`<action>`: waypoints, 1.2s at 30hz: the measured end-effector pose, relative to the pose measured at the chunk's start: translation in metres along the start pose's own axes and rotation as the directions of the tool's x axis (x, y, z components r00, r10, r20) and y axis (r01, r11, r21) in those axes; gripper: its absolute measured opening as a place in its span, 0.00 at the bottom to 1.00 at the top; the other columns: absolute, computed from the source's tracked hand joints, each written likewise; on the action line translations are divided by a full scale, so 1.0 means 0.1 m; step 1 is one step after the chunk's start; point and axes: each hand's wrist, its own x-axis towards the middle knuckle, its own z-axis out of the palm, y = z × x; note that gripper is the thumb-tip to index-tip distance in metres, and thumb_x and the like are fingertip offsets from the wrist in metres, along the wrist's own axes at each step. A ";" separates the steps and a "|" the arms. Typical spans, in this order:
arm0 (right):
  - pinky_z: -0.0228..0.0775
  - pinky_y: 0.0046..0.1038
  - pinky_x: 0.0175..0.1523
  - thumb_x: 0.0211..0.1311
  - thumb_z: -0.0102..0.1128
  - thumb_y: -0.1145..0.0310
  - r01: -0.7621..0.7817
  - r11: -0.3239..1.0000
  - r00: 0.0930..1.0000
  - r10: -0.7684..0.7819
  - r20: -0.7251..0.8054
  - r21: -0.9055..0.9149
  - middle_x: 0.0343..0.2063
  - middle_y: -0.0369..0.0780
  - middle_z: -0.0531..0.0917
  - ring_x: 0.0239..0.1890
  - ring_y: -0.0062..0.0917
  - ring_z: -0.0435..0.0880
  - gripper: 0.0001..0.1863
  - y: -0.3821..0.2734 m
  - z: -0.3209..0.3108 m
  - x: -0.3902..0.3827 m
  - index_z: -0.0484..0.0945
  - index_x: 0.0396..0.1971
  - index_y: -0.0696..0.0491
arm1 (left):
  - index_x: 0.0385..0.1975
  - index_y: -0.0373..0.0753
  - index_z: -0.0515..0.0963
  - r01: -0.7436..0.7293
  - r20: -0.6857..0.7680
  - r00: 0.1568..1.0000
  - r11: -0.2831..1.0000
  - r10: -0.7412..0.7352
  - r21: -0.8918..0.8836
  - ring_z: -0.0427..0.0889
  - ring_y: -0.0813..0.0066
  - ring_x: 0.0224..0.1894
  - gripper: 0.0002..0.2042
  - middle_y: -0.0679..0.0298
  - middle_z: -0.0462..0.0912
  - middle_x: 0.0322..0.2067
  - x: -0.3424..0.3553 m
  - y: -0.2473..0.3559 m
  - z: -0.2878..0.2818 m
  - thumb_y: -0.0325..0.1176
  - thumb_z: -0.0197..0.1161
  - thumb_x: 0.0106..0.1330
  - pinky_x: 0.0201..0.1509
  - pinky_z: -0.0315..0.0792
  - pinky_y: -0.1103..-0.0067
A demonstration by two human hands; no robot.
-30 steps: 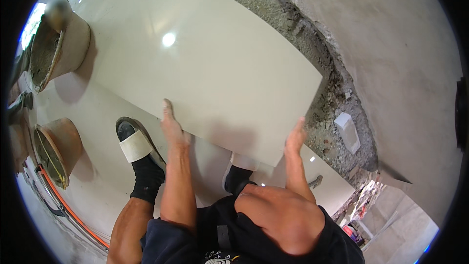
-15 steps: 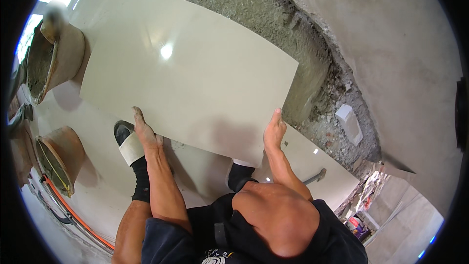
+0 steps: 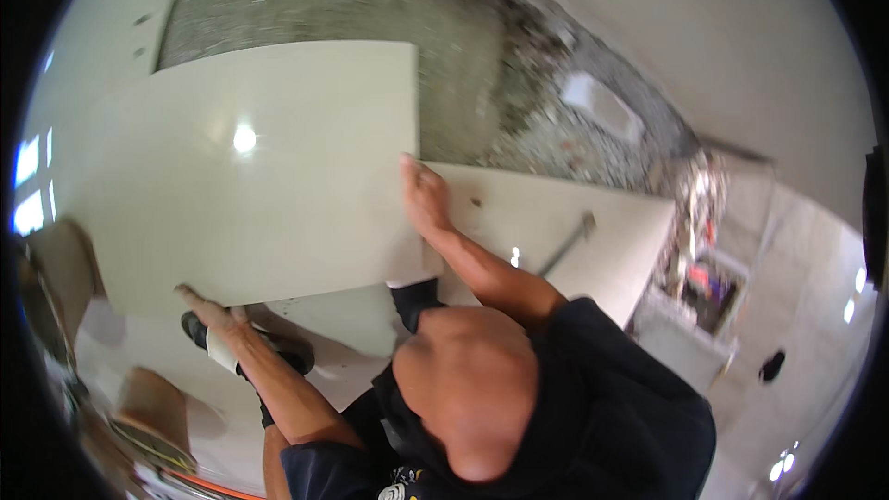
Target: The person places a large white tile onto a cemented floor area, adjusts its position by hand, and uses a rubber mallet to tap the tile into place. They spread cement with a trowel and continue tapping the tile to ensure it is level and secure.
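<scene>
Both my hands grip a large pale, glossy tile (image 3: 269,148) that reflects a bright spot. My left hand (image 3: 215,319) holds its lower edge at the left, above my foot in a dark and white slide. My right hand (image 3: 425,196) is wrapped on the tile's right edge. Beyond the tile lies a bed of grey mortar (image 3: 324,0), with rubble and a white block (image 3: 600,106) on its right side. Under and right of my right hand another pale tile (image 3: 602,231) carries a metal tool (image 3: 565,246), its kind unclear in the blur.
Two mortar buckets (image 3: 56,273) (image 3: 153,407) stand at the left, beside an orange-edged tool (image 3: 213,486). A grey concrete surface (image 3: 713,37) borders the mortar at the top right. At the lower right are broken edges, a framed opening (image 3: 704,292) with clutter and a small dark object (image 3: 771,366).
The view has swung round, and the held tile with both hands now sits further left in the picture, turned more level. More of the mortar bed shows above and right of it.
</scene>
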 end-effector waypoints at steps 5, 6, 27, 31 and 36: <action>0.70 0.44 0.50 0.65 0.54 0.48 0.010 0.998 1.000 -0.009 -0.029 0.059 0.41 0.56 0.80 0.45 0.51 0.79 0.26 0.76 -0.49 0.07 0.75 0.43 0.59 | 0.64 0.39 0.63 -0.042 0.060 0.997 0.999 0.042 -0.003 0.68 0.63 0.62 0.29 0.63 0.68 0.62 0.01 0.04 0.03 0.55 0.42 0.74 0.66 0.65 0.68; 0.62 0.46 0.59 0.64 0.56 0.50 0.035 0.917 0.967 -0.132 -0.219 -0.398 0.50 0.59 0.74 0.55 0.49 0.73 0.29 1.01 -0.66 0.08 0.70 0.52 0.61 | 0.64 0.39 0.63 -0.001 0.042 0.999 1.000 0.000 0.004 0.68 0.64 0.62 0.29 0.63 0.68 0.62 0.03 0.05 0.02 0.55 0.42 0.74 0.66 0.65 0.69; 0.69 0.40 0.40 0.66 0.56 0.59 0.187 0.936 0.958 -0.242 -0.157 -0.297 0.33 0.54 0.79 0.34 0.43 0.78 0.20 1.03 -2.32 -0.09 0.72 0.42 0.64 | 0.62 0.40 0.64 -0.027 0.069 0.996 0.920 0.059 -0.391 0.71 0.65 0.58 0.24 0.62 0.70 0.58 -0.33 -0.09 0.18 0.50 0.42 0.75 0.62 0.68 0.69; 0.68 0.37 0.33 0.65 0.58 0.59 0.496 0.771 0.859 -0.504 0.094 -0.399 0.23 0.48 0.78 0.26 0.38 0.78 0.16 -0.44 -1.80 0.80 0.74 0.38 0.60 | 0.64 0.39 0.62 0.102 0.118 0.992 0.882 -0.053 -0.460 0.70 0.64 0.59 0.26 0.62 0.69 0.60 -0.50 -0.24 0.29 0.51 0.41 0.75 0.64 0.67 0.68; 0.71 0.41 0.32 0.63 0.59 0.49 0.770 0.536 0.630 -0.726 0.277 -0.347 0.22 0.48 0.80 0.26 0.45 0.81 0.22 -1.74 -1.00 1.49 0.75 0.38 0.57 | 0.64 0.36 0.61 0.047 -0.045 0.997 0.932 -0.067 -0.361 0.69 0.63 0.61 0.28 0.60 0.67 0.62 -0.52 -0.27 0.37 0.52 0.39 0.76 0.65 0.65 0.70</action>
